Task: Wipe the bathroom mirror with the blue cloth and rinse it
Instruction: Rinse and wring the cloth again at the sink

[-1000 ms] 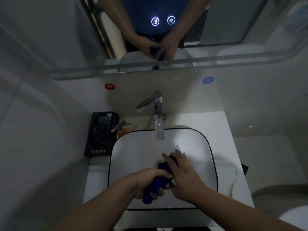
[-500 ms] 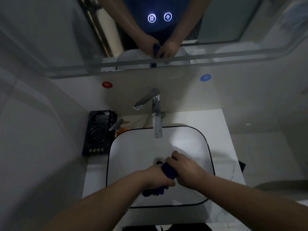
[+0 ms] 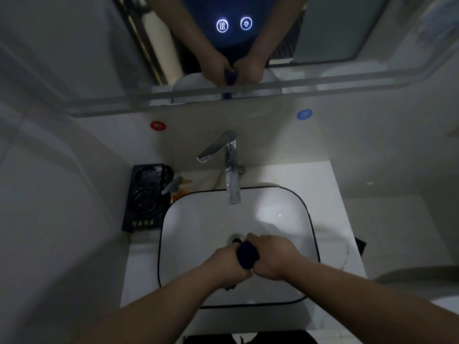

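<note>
1. Nearby, a tap (image 3: 232, 175) overhangs the white sink (image 3: 188, 219). A black tray (image 3: 146, 197) and a pump bottle (image 3: 173, 186) sit at the sink's left, and the mirror (image 3: 74, 58) above reflects both fists.
2. Both hands hide most of the cloth (image 3: 247, 254), which is held over the sink, just on the near side of the drain (image 3: 236, 238).
3. The left hand (image 3: 227, 265) and right hand (image 3: 272, 256) sit side by side, each clenched tight round the cloth.
4. The cloth looks dark blue, bunched into a thick roll.
5. Its long axis runs roughly from the drain toward the person, and a dark scrap shows below the left hand.
</note>
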`<state>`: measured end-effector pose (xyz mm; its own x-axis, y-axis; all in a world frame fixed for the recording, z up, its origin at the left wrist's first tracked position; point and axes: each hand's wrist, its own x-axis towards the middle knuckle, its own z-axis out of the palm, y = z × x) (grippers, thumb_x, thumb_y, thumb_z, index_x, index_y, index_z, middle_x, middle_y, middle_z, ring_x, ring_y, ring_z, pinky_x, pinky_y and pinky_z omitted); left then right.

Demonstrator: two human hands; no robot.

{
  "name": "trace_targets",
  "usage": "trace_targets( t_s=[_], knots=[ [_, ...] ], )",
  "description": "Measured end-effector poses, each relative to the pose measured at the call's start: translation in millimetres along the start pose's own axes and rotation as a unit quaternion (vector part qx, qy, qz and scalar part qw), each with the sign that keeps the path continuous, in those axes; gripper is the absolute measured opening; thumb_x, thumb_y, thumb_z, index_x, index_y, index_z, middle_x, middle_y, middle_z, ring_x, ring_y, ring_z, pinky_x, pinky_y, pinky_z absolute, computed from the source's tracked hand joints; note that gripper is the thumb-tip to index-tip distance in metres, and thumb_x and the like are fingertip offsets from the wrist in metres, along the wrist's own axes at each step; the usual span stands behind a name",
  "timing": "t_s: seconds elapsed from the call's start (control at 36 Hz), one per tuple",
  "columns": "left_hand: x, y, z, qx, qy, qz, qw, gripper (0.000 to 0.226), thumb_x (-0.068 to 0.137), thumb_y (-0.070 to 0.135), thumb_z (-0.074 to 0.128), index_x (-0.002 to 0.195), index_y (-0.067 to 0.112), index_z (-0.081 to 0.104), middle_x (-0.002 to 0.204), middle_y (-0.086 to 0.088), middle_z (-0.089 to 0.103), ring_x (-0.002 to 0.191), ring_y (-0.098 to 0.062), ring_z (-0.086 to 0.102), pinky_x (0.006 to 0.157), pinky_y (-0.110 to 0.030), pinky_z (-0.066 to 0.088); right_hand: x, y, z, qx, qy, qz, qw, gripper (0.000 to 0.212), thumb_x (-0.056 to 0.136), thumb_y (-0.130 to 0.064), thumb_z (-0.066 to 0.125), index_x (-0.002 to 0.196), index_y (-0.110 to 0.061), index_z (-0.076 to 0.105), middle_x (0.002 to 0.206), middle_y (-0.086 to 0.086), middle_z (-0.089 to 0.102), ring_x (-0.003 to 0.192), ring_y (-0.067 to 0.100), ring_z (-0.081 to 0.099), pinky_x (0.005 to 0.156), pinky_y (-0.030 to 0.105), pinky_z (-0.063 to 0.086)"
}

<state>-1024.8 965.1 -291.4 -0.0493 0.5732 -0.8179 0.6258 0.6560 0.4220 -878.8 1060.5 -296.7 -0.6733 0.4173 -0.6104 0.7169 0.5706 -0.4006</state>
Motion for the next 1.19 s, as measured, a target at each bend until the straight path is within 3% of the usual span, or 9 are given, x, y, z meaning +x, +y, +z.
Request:
trace_targets(
  t_s=[0.14,0.28,0.42,0.58,0.72,0.89,0.97,1.06,1.19],
  knots=[
    [-2,3,-13,-0.147,-0.01,-0.016,0.989,0.03,0.09,0.027,0.074,0.116,0.021,0.061,0.087,0.0,0.066,0.068,-0.012,0.06,0.066,-0.026,0.051,3,-4,-14,0.222,0.047,0.055,0.972,0.104,0.071,-0.028,0.073,0.161,-0.04,0.022,0.139,0.0,0.043,0.113,0.02,0.065,0.083,0.026,0.058],
    [-16,-11,-22,-0.376,-0.096,-0.097,0.917,0.045,0.086,0.025,0.079,0.123,0.013,0.056,0.086,-0.007,0.064,0.06,-0.019,0.057,0.052,-0.027,0.044,-17,-11,-3,0.452,0.223,0.015,0.864,0.067,0.088,0.002,0.061,0.14,-0.036,0.043,0.137,-0.002,0.058,0.114,0.013,0.065,0.084,0.019,0.058],
    [-27,-16,-24,-0.418,-0.202,-0.119,0.878,0.052,0.08,0.027,0.08,0.122,0.012,0.055,0.083,-0.003,0.062,0.06,-0.014,0.053,0.05,-0.023,0.038,-32,-8,24,0.316,0.263,-0.107,0.905,0.075,0.076,-0.002,0.05,0.147,-0.028,0.058,0.137,-0.007,0.064,0.126,0.003,0.06,0.108,0.03,0.053],
    [-31,-14,-21,-0.443,-0.255,-0.106,0.853,0.038,0.084,0.022,0.076,0.115,0.014,0.055,0.083,-0.002,0.061,0.06,-0.012,0.05,0.048,-0.021,0.036,-36,0,28,-0.066,0.15,-0.185,0.969,0.102,0.077,-0.03,0.064,0.169,-0.028,0.021,0.174,0.0,0.028,0.164,0.027,0.02,0.135,0.054,0.011],
    [-32,3,-26,-0.336,-0.256,-0.076,0.903,0.029,0.087,0.018,0.07,0.111,0.01,0.057,0.08,-0.004,0.063,0.059,-0.016,0.053,0.049,-0.024,0.042,-26,7,27,-0.123,0.203,-0.222,0.946,0.087,0.078,-0.04,0.078,0.156,-0.021,0.044,0.149,0.01,0.051,0.144,0.037,0.049,0.126,0.055,0.037],
    [-33,30,-37,-0.163,-0.219,-0.026,0.962,0.007,0.094,0.015,0.064,0.092,0.011,0.059,0.07,0.001,0.067,0.05,-0.012,0.06,0.05,-0.026,0.048,-16,10,1,-0.129,0.161,-0.213,0.955,0.067,0.069,-0.028,0.084,0.131,-0.019,0.061,0.112,0.007,0.059,0.089,0.026,0.064,0.07,0.037,0.06],
    [-34,37,-37,-0.119,-0.2,-0.024,0.972,0.016,0.097,0.015,0.063,0.082,0.013,0.059,0.048,0.011,0.063,0.039,-0.006,0.057,0.041,-0.019,0.046,-12,9,-9,-0.134,0.109,-0.226,0.959,0.061,0.071,-0.027,0.084,0.126,-0.018,0.061,0.12,0.008,0.061,0.102,0.03,0.064,0.08,0.042,0.062],
    [-30,36,-32,-0.063,-0.171,-0.021,0.983,0.015,0.093,0.023,0.066,0.082,0.013,0.063,0.053,0.007,0.065,0.04,-0.009,0.057,0.042,-0.021,0.047,-11,5,-19,-0.135,0.046,-0.212,0.967,0.062,0.083,-0.026,0.079,0.139,-0.015,0.056,0.14,0.01,0.06,0.123,0.031,0.059,0.103,0.044,0.055],
    [-29,39,-23,0.042,-0.103,-0.024,0.993,0.019,0.093,0.024,0.067,0.076,0.015,0.061,0.063,-0.003,0.065,0.046,-0.013,0.055,0.042,-0.018,0.042,-8,-7,-15,-0.193,-0.007,-0.138,0.971,0.065,0.096,-0.026,0.072,0.153,-0.016,0.041,0.126,0.012,0.062,0.108,0.035,0.067,0.088,0.044,0.053]
  ],
)
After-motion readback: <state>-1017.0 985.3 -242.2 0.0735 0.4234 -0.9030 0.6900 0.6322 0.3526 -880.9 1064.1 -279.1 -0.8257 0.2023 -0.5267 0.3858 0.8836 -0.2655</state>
